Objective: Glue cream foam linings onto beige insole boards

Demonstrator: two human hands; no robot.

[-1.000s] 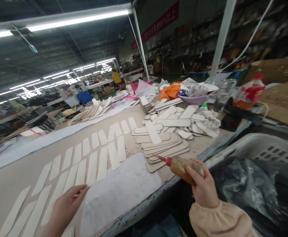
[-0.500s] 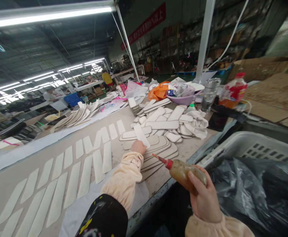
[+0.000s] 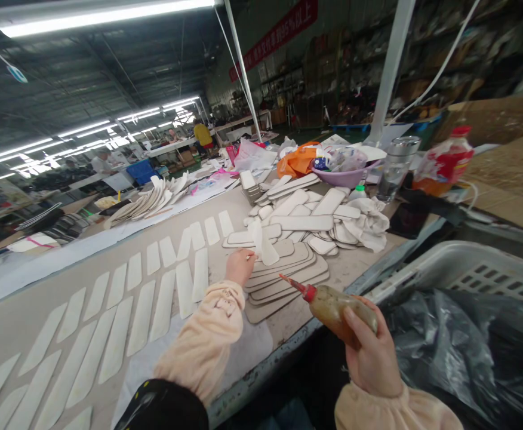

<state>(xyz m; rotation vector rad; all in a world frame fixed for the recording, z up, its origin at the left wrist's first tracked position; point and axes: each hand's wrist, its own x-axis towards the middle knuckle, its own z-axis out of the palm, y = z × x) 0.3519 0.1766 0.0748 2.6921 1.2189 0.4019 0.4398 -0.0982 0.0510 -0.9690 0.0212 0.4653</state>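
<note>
My left hand (image 3: pixel 240 266) reaches across the table and pinches a white padded strip (image 3: pixel 261 242), lifting it off the stack of tan board pieces (image 3: pixel 283 275). My right hand (image 3: pixel 371 352) is closed round a squeeze bottle of brownish glue (image 3: pixel 333 307) with a red nozzle that points left over the stack's near edge. Rows of white strips (image 3: pixel 154 292) lie side by side on the beige table (image 3: pixel 20 322) to the left. A white sheet (image 3: pixel 252 352) covers the table under my left forearm.
A heap of white strips and cloth (image 3: pixel 324 218) lies behind the stack. A purple bowl (image 3: pixel 342 176), a clear bottle (image 3: pixel 393 167) and a red-labelled bottle (image 3: pixel 445 161) stand at the back right. A white basket (image 3: pixel 467 269) lined with black plastic sits right. Other people work far behind.
My left hand went from the near rows of strips to the stack, took hold of a white strip and has raised it. The glue bottle stays about where it was.
</note>
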